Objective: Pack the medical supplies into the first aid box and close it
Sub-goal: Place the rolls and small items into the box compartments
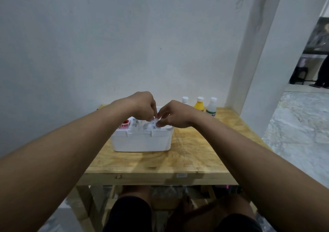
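Observation:
A white first aid box [142,141] stands open in the middle of the wooden table [187,160]. Both hands hover over its top. My left hand [142,107] and my right hand [175,115] pinch the same small white packet with blue print [152,124], held just above the box's right half. Inside the box at the left I see a red item [124,124] and pale supplies beside it. Three bottles stand behind the box at the back right: a white-capped one [185,100], a yellow one [199,104] and a clear one with a green label [211,107].
The table backs onto a white wall, with a white pillar [258,53] at the right. Marbled floor lies to the right of the table. My knees are under the table's front edge.

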`<state>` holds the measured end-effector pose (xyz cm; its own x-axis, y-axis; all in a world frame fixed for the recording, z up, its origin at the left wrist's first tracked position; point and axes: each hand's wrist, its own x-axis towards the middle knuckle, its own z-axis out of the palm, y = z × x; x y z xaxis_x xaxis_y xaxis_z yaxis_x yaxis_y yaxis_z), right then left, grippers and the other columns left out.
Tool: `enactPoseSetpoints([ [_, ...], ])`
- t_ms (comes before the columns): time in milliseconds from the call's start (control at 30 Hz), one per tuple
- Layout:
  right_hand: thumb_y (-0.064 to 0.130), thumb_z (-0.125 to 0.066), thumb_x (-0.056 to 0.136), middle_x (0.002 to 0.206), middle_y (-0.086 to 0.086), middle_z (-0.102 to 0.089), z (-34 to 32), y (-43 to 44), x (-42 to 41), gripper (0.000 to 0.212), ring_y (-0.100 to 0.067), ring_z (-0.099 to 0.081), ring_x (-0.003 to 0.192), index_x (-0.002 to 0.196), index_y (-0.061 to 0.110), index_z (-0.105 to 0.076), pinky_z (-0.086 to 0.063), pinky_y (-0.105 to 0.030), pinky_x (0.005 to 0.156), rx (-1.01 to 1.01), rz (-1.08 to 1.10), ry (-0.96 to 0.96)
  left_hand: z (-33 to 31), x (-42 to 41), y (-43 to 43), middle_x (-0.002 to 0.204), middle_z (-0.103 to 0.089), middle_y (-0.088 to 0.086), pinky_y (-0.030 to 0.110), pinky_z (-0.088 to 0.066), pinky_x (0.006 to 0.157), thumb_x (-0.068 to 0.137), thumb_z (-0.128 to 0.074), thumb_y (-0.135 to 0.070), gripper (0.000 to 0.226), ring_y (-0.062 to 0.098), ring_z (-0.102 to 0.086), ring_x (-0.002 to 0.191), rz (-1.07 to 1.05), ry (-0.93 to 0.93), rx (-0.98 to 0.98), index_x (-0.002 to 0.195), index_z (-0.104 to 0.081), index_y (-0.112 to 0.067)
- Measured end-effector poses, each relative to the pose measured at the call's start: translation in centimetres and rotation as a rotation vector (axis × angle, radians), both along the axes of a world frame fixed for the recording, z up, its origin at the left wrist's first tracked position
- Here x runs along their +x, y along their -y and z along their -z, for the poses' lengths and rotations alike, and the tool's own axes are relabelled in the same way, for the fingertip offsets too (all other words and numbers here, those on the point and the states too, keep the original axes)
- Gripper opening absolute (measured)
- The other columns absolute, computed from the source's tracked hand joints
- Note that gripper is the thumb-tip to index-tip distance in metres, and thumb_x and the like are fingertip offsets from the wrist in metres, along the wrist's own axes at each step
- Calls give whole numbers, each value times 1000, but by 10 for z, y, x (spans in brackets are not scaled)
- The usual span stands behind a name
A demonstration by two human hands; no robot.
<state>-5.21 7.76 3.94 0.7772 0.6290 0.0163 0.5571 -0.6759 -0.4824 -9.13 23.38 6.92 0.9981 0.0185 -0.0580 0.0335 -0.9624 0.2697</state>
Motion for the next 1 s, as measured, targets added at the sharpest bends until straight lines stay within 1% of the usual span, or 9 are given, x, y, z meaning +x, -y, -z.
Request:
enactPoseSetpoints([
  [167, 30, -77, 83, 97, 9, -76, 5, -3, 3, 17, -13, -67, 94, 97, 22, -81, -54, -32, 86, 43, -17, -10, -3, -3, 0, 104, -74, 0, 31, -57, 73, 78, -78, -5, 30, 21, -70, 99, 0, -3, -43, 101, -68, -22],
  [267, 28, -76, 83, 90, 12, -75, 7, -3, 4, 14, -10, -66, 88, 93, 19, -81, -55, -31, 81, 58, -21, -2, -3, -4, -1, 100, -74, 1, 29, -54, 67, 76, -85, -17, 30, 22, -71, 92, -7, 15, -2, 104, -73, -19],
  [367, 24, -77, 83, 85, 10, -75, 6, 2, 5, 9, -10, -67, 82, 88, 17, -79, -51, -25, 70, 76, -15, -10, -3, -4, -2, 94, -75, -1, 30, -55, 69, 77, -87, -27, 19, 20, -71, 86, -5, 21, 49, 93, -78, -20],
  [467, 22, -76, 83, 77, 11, -71, 4, 9, 6, 4, -6, -62, 72, 82, 19, -75, -45, -21, 64, 86, -6, -6, -2, -5, 0, 96, -75, -1, 31, -56, 72, 81, -83, -26, 8, 20, -69, 89, 12, -15, 81, 88, -81, -22],
  [533, 19, -75, 84, 77, 10, -69, 3, 12, 6, 3, -6, -61, 69, 86, 19, -73, -45, -22, 63, 96, -1, -3, -2, -5, 3, 98, -76, -2, 28, -51, 70, 85, -79, -22, 7, 20, -68, 93, 28, -39, 101, 92, -81, -24],
  [700, 18, -70, 87, 94, 8, -74, 3, 14, 6, 28, -5, -67, 83, 112, 28, -74, -52, -22, 74, 38, -37, 1, -11, -6, 9, 89, -70, -12, 23, -49, 75, 92, -65, -10, 25, 13, -64, 91, 62, -148, 151, 105, -81, -24],
  [767, 18, -67, 88, 90, 11, -71, 2, 14, 6, 29, 0, -65, 80, 114, 28, -75, -48, -19, 70, 9, -42, 14, -15, -7, 12, 94, -69, -11, 22, -48, 77, 91, -65, -7, 29, 12, -60, 88, 80, -216, 183, 110, -79, -24],
  [867, 17, -66, 89, 90, 9, -70, 1, 13, 6, 26, -1, -64, 79, 112, 25, -76, -45, -18, 67, -7, -33, 16, -16, -6, 13, 106, -71, -6, 24, -49, 82, 90, -71, -9, 29, 15, -62, 97, 96, -239, 218, 115, -78, -23],
  [1000, 18, -67, 86, 95, 7, -72, 0, 13, 4, 26, -10, -67, 88, 109, 25, -76, -53, -25, 75, -22, -18, 20, -10, 0, 12, 107, -75, -3, 29, -52, 86, 89, -72, -12, 24, 19, -66, 104, 91, -168, 229, 110, -80, -23],
])
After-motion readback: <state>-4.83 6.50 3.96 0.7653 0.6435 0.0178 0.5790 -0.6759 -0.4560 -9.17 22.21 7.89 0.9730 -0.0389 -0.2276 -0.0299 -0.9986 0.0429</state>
